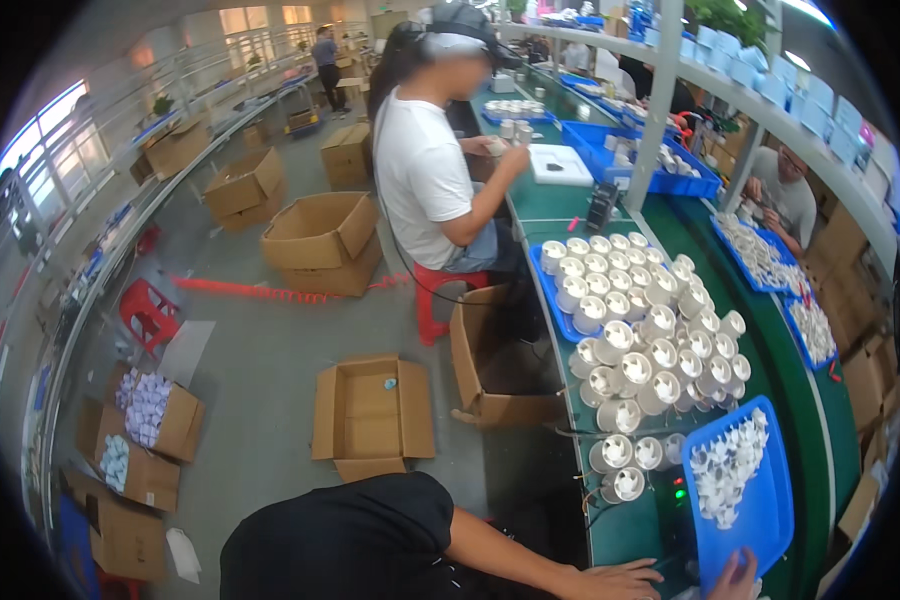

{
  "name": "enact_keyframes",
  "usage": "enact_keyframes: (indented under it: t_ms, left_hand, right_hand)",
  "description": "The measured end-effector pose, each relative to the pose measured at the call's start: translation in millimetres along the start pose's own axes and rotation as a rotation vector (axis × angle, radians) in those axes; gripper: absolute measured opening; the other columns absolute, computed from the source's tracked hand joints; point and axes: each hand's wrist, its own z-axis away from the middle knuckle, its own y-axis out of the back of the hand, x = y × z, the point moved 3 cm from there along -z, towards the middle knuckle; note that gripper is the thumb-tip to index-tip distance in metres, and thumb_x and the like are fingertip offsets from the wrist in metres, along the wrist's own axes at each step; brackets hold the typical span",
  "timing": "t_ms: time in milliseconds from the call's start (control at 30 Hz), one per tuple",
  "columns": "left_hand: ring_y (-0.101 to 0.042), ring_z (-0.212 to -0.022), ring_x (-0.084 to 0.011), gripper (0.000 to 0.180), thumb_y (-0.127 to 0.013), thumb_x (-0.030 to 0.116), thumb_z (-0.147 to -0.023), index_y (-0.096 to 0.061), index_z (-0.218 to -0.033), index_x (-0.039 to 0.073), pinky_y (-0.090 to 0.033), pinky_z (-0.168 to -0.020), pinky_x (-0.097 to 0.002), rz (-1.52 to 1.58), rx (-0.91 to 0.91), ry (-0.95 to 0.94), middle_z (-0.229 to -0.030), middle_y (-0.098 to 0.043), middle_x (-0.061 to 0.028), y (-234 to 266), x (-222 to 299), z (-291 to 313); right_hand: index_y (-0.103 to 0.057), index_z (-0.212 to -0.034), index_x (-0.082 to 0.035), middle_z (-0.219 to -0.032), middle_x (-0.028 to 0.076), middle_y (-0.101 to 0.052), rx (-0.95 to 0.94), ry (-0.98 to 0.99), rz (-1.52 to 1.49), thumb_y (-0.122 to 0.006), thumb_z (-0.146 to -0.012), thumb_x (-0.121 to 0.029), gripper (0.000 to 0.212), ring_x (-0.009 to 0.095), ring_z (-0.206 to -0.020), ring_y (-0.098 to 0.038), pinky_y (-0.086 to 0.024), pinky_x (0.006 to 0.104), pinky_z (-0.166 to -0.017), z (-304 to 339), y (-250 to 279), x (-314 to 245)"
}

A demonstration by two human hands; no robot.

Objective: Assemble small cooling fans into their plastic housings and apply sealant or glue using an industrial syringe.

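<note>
My left hand [618,580] lies low on the green workbench [625,535], its fingers stretched out near the front edge. At the near end of a blue tray [770,490], my right hand [734,580] shows its fingers up and apart, partly cut off by the lower picture edge; nothing shows held in it. Small white plastic parts [728,470] with blades lie piled in the tray. Left of the tray stand several white round cups [622,485] with fan-like white inserts. Many more such cups [660,350] are packed farther along the bench, some on another blue tray [553,290].
A co-worker in a white shirt [425,170] sits on a red stool [432,300] farther along, handling a white part. Open cardboard boxes [330,410] stand on the floor at left. A metal shelf post [660,110] rises from the bench. Across it, another person [785,190] works by blue trays.
</note>
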Motion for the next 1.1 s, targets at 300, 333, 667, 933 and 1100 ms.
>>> enact_keyframes:
  t_ms: [300, 333, 667, 933, 1100]
  left_hand:
    - [-0.033, -0.136, -0.0402, 0.079, -0.080, 0.044, -0.076, -0.047, -0.134, 0.001, -0.025, -0.111, -0.0544, 0.003, 0.059, 0.141, -0.136, -0.046, -0.0254, 3, -2, -7]
    - [-0.033, -0.136, -0.0402, 0.079, -0.080, 0.044, -0.076, -0.047, -0.134, 0.001, -0.025, -0.111, -0.0544, 0.008, 0.054, 0.139, -0.136, -0.046, -0.0254, 4, 0, -8]
    - [-0.039, -0.130, -0.0393, 0.063, -0.080, 0.041, -0.076, -0.056, -0.120, 0.002, -0.028, -0.111, -0.0519, 0.096, 0.011, 0.171, -0.124, -0.054, -0.0221, 6, -1, -8]
    - [-0.038, -0.132, -0.0400, 0.058, -0.080, 0.038, -0.077, -0.058, -0.117, 0.001, -0.025, -0.110, -0.0565, 0.087, 0.017, 0.121, -0.122, -0.056, -0.0209, 5, -2, -8]
    - [-0.039, -0.131, -0.0402, 0.058, -0.080, 0.037, -0.076, -0.058, -0.116, 0.000, -0.029, -0.108, -0.0567, 0.135, 0.054, 0.092, -0.121, -0.057, -0.0212, 3, -8, -8]
  right_hand:
    - [-0.065, -0.112, 0.005, -0.100, 0.019, -0.069, -0.218, -0.068, -0.166, -0.061, -0.094, -0.029, 0.039, 0.027, -0.086, -0.062, -0.049, 0.0388, -0.081, -59, -48, 36]
    - [-0.065, -0.112, 0.005, -0.100, 0.019, -0.069, -0.216, -0.075, -0.164, -0.061, -0.094, -0.029, 0.039, 0.027, -0.086, -0.062, -0.049, 0.0388, -0.081, -61, -52, 45]
    - [-0.067, -0.104, 0.005, -0.084, 0.007, -0.065, -0.214, -0.137, -0.382, -0.066, -0.092, -0.021, 0.028, 0.016, -0.073, -0.054, -0.046, 0.0310, -0.065, -68, -70, 64]
    - [-0.068, -0.098, 0.001, -0.076, 0.001, -0.061, -0.239, -0.180, -0.536, -0.069, -0.091, -0.023, 0.025, 0.010, -0.064, -0.048, -0.040, 0.0263, -0.056, -74, -81, 58]
    - [-0.068, -0.093, 0.001, -0.077, 0.002, -0.062, -0.300, -0.154, -0.447, -0.069, -0.091, -0.023, 0.024, 0.011, -0.066, -0.050, -0.041, 0.0265, -0.058, -75, -68, 37]
